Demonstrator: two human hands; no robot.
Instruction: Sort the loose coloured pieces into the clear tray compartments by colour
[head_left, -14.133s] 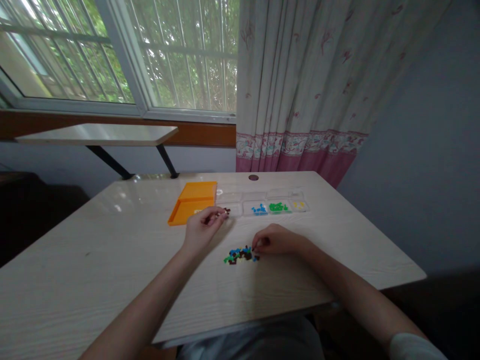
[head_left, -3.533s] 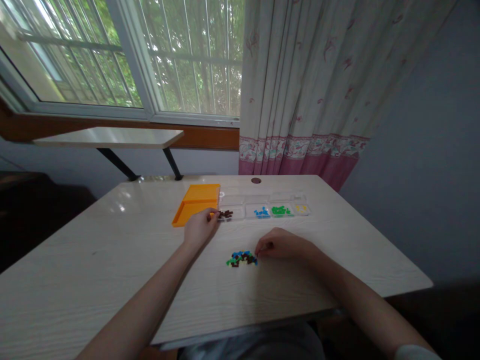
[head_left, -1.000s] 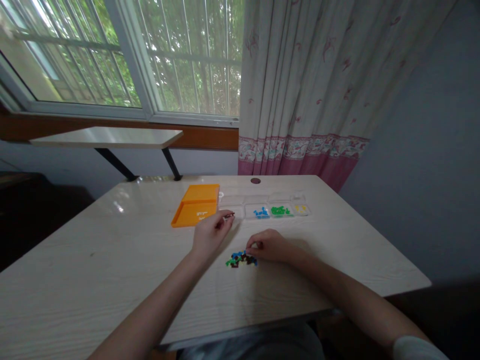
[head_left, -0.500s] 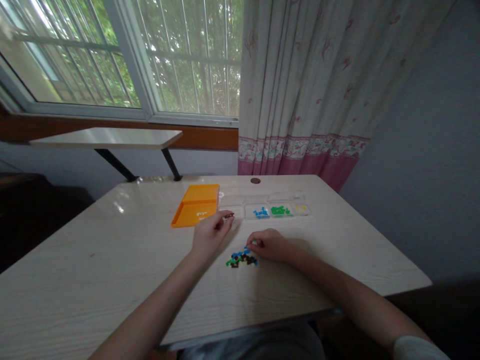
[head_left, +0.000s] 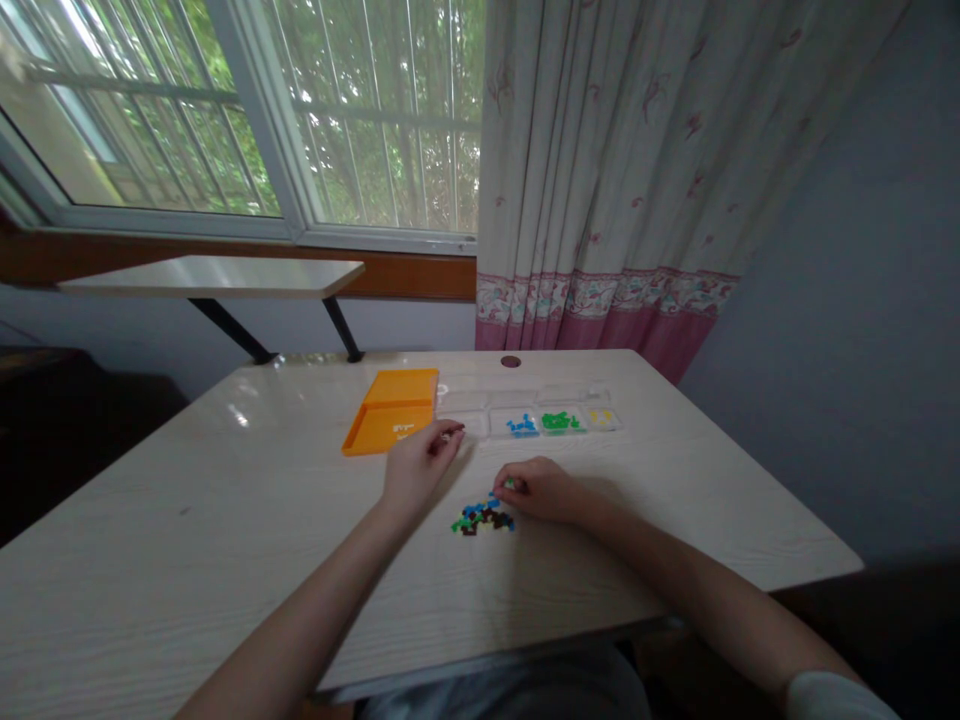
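Note:
My left hand [head_left: 418, 462] reaches to the near edge of a clear plastic case, by its leftmost front compartment. Thumb and fingers are pinched, and a bit of dark brown shows at their tips, apparently a small plastic piece. My right hand [head_left: 541, 490] rests on the table with fingertips closed; a spot of green shows between them, seemingly another small piece. Just under its fingertips lies a loose pile of small plastic pieces [head_left: 484, 517] in blue, green, dark brown and pale yellow. The clear case [head_left: 484, 425] holds blue pieces [head_left: 521, 425], green pieces [head_left: 561, 421] and yellow pieces [head_left: 601, 416] in separate compartments.
An open orange box [head_left: 401, 390] with a few white pieces [head_left: 403, 428] stands left of the clear case. A raised white shelf [head_left: 225, 275] on black legs is at the back left. Behind the table [head_left: 247, 500] are a window and a curtain [head_left: 600, 200].
My left hand has shifted very slightly, and less dark brown shows at its fingertips. My right hand stays in place by the pile.

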